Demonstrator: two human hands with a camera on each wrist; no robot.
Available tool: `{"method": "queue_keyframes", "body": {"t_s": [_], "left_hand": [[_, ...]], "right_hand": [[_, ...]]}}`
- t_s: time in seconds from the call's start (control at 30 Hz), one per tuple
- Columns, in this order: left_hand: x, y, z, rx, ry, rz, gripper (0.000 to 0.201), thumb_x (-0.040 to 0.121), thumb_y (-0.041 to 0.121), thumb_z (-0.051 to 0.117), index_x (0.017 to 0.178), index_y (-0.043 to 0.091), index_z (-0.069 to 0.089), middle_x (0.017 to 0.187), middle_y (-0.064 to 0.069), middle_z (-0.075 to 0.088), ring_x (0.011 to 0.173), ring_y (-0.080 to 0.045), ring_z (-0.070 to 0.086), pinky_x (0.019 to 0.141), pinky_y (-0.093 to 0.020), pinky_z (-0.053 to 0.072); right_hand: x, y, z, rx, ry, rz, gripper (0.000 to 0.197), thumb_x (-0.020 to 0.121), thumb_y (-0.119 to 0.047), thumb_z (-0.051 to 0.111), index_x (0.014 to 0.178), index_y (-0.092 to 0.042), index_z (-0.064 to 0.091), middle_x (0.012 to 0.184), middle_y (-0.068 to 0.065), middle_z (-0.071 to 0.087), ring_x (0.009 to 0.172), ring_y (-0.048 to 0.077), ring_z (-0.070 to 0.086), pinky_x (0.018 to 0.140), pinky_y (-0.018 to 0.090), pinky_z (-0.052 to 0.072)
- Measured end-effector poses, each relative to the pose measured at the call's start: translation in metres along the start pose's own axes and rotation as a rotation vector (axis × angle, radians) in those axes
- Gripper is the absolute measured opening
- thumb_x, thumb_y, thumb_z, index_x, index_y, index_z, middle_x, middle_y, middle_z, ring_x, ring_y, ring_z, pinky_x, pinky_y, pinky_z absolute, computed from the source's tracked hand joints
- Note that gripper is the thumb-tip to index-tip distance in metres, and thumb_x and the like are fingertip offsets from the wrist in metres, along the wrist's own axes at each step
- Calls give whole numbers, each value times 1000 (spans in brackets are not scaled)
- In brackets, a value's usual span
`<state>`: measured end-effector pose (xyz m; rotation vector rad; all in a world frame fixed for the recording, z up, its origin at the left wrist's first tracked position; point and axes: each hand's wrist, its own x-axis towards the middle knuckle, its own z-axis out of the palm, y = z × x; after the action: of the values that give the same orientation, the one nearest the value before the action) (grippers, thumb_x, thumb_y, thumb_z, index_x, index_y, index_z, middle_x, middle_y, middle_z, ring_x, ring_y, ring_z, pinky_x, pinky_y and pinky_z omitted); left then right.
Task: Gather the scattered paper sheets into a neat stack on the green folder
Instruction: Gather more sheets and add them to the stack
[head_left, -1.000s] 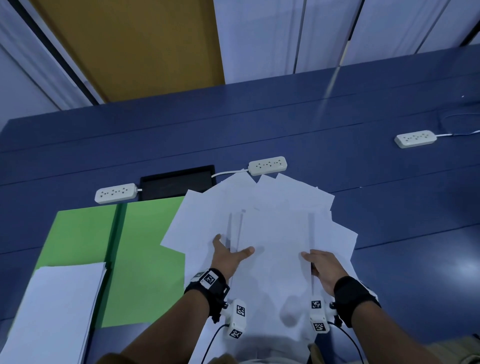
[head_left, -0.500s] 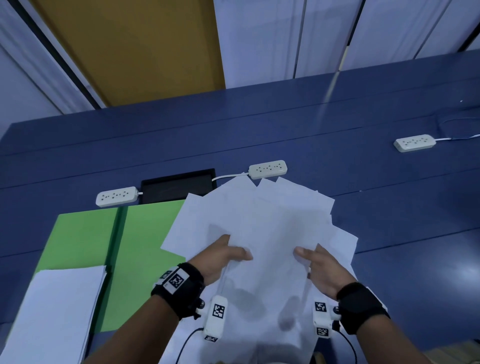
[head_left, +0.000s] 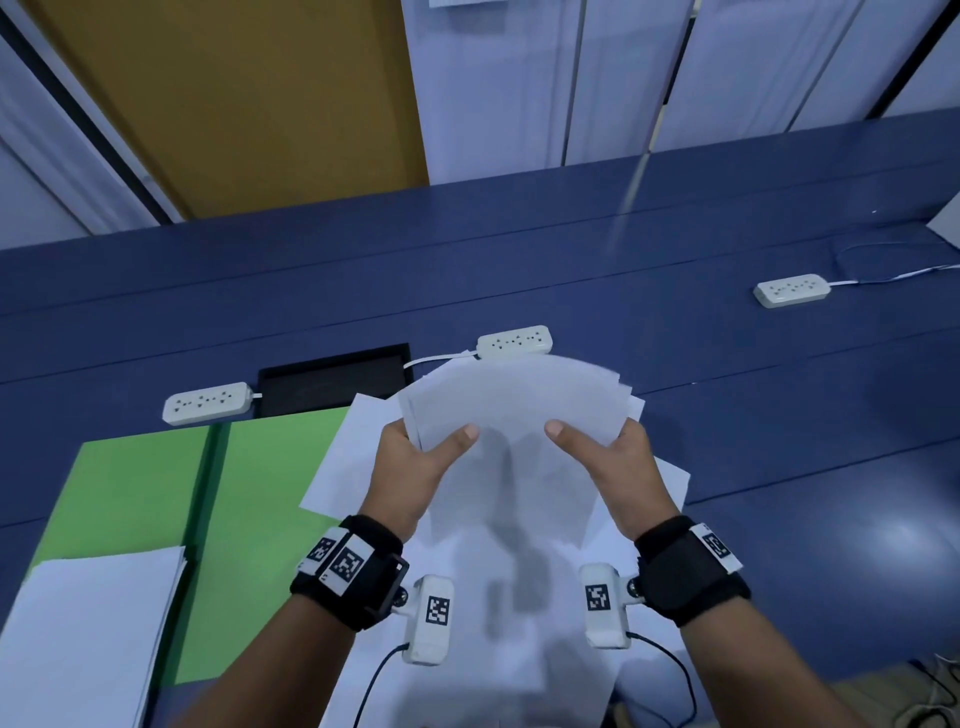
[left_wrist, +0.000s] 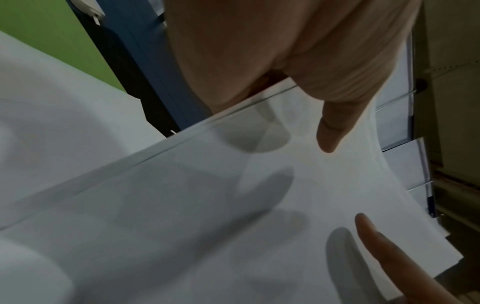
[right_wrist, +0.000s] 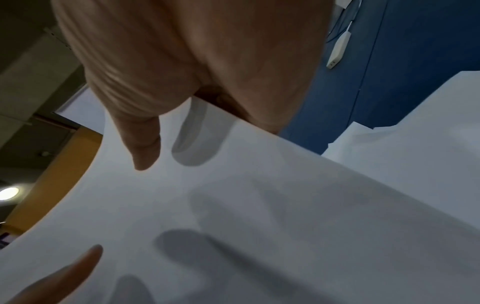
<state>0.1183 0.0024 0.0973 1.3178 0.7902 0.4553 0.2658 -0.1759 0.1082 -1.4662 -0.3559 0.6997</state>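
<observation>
1. Bundle of sheets (head_left: 511, 410): lifted above the table, bowed upward, far edges fanned and uneven. Risk: loose inner sheets may slide out, since the edges are not squared.
2. Left hand (head_left: 410, 467): pinches the bundle's left edge, thumb on top, fingers beneath. Right hand (head_left: 621, 467): pinches the right edge likewise. Risk: squeezing inward would deepen the bow and crease the paper.
3. Loose sheets (head_left: 519, 597): lying under the hands on the table, one overlapping the folder's right edge. Risk: left behind, or dragged by the bundle.
4. Green folder (head_left: 260, 493): open, left of the hands, apart from the bundle. White stack (head_left: 88, 639) covers its near-left part. Risk: setting down askew spoils the neatness.
5. Blue table (head_left: 727, 415): carries power strips (head_left: 514, 340) and a black tray (head_left: 332, 384) beyond the paper.
</observation>
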Motion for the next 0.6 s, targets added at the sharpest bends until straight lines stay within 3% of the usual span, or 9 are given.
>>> {"method": "queue_keyframes", "body": {"t_s": [0.2, 0.37, 0.5, 0.6], "left_hand": [[0, -7, 3, 2, -2, 22, 25, 83, 16, 86, 106, 11, 78, 103, -8, 80, 98, -29, 76, 90, -47, 59], [1, -6, 2, -60, 38, 89, 31, 78, 16, 79, 108, 10, 76, 108, -12, 78, 105, -32, 74, 94, -45, 57], [1, -16, 0, 3, -70, 5, 28, 81, 12, 78, 109, 14, 77, 111, -11, 78, 106, -31, 74, 101, -55, 55], [-2, -28, 3, 53, -38, -52, 39, 78, 20, 83, 116, 20, 74, 114, -1, 78, 109, -21, 73, 104, -53, 54]], "right_hand": [[-4, 3, 0, 57, 55, 37, 20, 98, -19, 74, 116, -11, 77, 114, 6, 80, 110, 26, 75, 101, 49, 58], [-7, -4, -4, 141, 0, -29, 22, 94, -13, 75, 115, -8, 76, 115, 10, 79, 110, 26, 76, 93, 36, 61], [-6, 17, -7, 52, -40, 69, 26, 90, -8, 80, 116, -9, 76, 114, 7, 80, 110, 24, 75, 105, 45, 57], [-8, 33, -5, 23, -37, 134, 26, 92, -10, 79, 118, -11, 76, 116, 6, 80, 112, 23, 75, 107, 48, 54]]}}
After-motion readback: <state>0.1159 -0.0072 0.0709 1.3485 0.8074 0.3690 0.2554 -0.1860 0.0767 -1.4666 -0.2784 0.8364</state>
